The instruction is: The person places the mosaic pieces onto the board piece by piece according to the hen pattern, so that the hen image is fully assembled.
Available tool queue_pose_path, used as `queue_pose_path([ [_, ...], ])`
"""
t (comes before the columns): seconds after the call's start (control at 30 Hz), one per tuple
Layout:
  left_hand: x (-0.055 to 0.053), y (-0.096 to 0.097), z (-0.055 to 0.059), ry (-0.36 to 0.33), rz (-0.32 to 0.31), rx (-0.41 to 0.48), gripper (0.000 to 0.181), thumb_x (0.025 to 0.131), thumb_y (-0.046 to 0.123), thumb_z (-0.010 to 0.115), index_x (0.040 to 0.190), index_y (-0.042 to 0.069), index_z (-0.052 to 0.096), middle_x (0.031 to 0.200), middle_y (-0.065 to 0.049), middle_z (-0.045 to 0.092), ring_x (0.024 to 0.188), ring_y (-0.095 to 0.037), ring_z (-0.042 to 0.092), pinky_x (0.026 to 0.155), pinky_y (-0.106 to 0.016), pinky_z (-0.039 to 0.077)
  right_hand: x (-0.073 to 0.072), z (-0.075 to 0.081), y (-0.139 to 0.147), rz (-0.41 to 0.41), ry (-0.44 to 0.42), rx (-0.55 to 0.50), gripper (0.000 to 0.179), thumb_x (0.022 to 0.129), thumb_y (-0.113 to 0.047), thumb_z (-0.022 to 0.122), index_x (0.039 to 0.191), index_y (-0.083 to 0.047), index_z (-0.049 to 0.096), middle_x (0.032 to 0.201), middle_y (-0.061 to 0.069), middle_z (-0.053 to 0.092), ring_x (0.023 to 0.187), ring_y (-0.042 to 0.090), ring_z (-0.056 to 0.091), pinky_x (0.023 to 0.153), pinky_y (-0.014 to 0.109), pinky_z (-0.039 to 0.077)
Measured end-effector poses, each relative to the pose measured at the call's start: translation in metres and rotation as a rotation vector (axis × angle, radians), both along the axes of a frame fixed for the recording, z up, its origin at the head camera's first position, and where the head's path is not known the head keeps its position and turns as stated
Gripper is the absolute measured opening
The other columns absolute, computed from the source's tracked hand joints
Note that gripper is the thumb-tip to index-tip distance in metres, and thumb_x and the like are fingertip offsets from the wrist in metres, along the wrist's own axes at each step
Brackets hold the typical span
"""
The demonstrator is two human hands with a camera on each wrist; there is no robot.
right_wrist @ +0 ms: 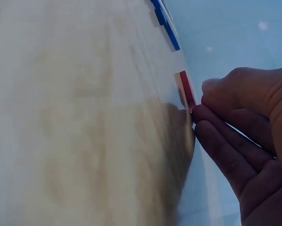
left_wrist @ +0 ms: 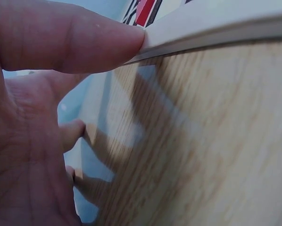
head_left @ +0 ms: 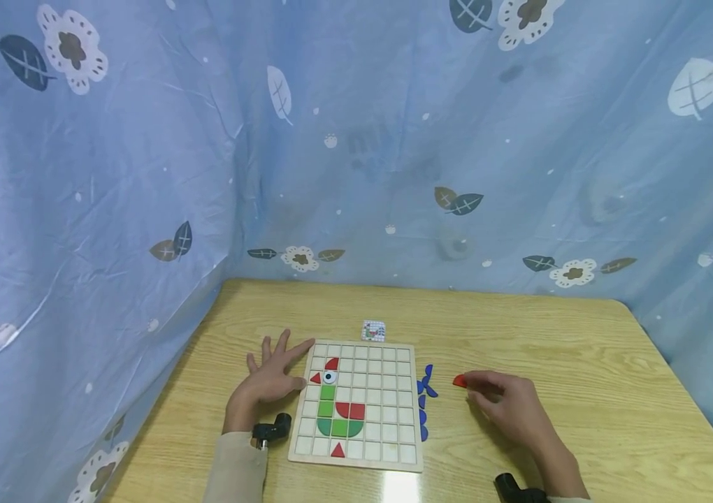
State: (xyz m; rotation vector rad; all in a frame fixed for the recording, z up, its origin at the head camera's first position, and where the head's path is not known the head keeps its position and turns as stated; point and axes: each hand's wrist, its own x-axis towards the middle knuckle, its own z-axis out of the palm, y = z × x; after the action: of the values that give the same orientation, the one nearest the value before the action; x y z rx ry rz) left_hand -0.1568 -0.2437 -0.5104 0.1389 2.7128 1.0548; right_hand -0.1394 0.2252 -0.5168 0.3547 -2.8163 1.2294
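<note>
Left hand (head_left: 270,379): fingers spread, thumb touching board (head_left: 388,409). Right hand (head_left: 510,409): fingertips at red piece (head_left: 459,381), clamping cannot be told. Piece thin, curve-edged.

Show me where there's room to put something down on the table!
There's bare wood between the right hand and the right edge of the table, and another patch right of the little card, up to the curtain. It's crowded beside the board: blue pieces line its right side, and the left hand touches its left.
</note>
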Motion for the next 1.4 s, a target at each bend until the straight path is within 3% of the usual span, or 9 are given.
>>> queue_pose_path([
  [0.13,-0.001,-0.001,0.000,-0.001,0.003,-0.003,0.084,0.089,0.014,0.072,0.169,0.024,0.046,0.183,-0.026,0.001,0.163,-0.060,-0.022,0.119,-0.083,-0.023,0.002,-0.001,0.000,0.012,0.047,-0.019,0.032,0.091,-0.001,0.085,0.120,-0.012,0.084,0.111,0.002,0.085,0.102,0.021,0.082,0.084,0.023,0.065],
  [0.3,0.000,-0.001,0.002,-0.017,-0.003,-0.027,0.084,0.091,0.015,0.073,0.169,0.027,0.045,0.184,-0.023,-0.002,0.163,-0.059,-0.022,0.119,-0.083,-0.023,-0.006,-0.002,-0.002,0.033,0.102,-0.043,0.036,0.091,0.001,0.085,0.127,-0.005,0.080,0.117,0.010,0.084,0.104,0.027,0.083,0.085,0.026,0.066],
  [0.5,0.001,-0.001,0.002,-0.016,-0.004,-0.025,0.084,0.091,0.014,0.074,0.169,0.026,0.045,0.184,-0.023,-0.001,0.163,-0.060,-0.022,0.118,-0.084,-0.023,-0.015,-0.005,-0.002,0.057,0.038,-0.088,0.036,0.094,0.002,0.082,0.129,-0.004,0.079,0.120,0.010,0.083,0.107,0.028,0.082,0.090,0.026,0.065],
  [0.73,0.001,0.000,0.003,-0.018,-0.010,-0.013,0.085,0.090,0.014,0.075,0.169,0.025,0.045,0.184,-0.024,-0.001,0.163,-0.060,-0.023,0.118,-0.084,-0.023,0.005,-0.003,0.002,0.023,-0.052,-0.072,0.033,0.094,-0.001,0.083,0.125,-0.011,0.082,0.122,0.006,0.083,0.115,0.028,0.080,0.091,0.023,0.064],
  [0.9,0.000,-0.001,0.001,-0.006,-0.014,-0.004,0.084,0.091,0.015,0.073,0.169,0.026,0.045,0.184,-0.025,-0.002,0.162,-0.060,-0.024,0.117,-0.083,-0.025,0.011,-0.003,0.000,0.073,-0.083,-0.133,0.034,0.094,-0.002,0.083,0.126,-0.012,0.082,0.123,0.003,0.083,0.114,0.021,0.080,0.090,0.020,0.063],
  [1.0,0.000,-0.002,-0.003,0.008,-0.013,0.009,0.083,0.090,0.017,0.073,0.169,0.027,0.046,0.183,-0.026,0.000,0.162,-0.060,-0.023,0.118,-0.082,-0.026,0.007,-0.001,-0.004,0.104,-0.085,-0.148,0.032,0.095,-0.001,0.082,0.125,-0.011,0.082,0.121,0.004,0.084,0.113,0.020,0.081,0.091,0.020,0.063],
  [1.13,0.000,-0.002,-0.007,0.012,-0.009,0.007,0.083,0.090,0.018,0.072,0.168,0.027,0.046,0.184,-0.025,0.001,0.163,-0.060,-0.022,0.119,-0.082,-0.025,-0.005,0.001,-0.008,0.093,-0.026,-0.112,0.029,0.094,0.001,0.082,0.121,-0.009,0.083,0.114,0.003,0.085,0.105,0.021,0.082,0.088,0.022,0.064],
  [1.4,0.000,-0.001,0.002,-0.009,-0.002,-0.011,0.083,0.091,0.015,0.075,0.168,0.027,0.047,0.184,-0.024,0.001,0.163,-0.059,-0.022,0.119,-0.083,-0.023,-0.034,-0.002,-0.016,0.199,0.039,-0.023,0.030,0.095,-0.004,0.083,0.124,-0.009,0.082,0.120,0.004,0.084,0.108,0.020,0.081,0.093,0.029,0.065],
])
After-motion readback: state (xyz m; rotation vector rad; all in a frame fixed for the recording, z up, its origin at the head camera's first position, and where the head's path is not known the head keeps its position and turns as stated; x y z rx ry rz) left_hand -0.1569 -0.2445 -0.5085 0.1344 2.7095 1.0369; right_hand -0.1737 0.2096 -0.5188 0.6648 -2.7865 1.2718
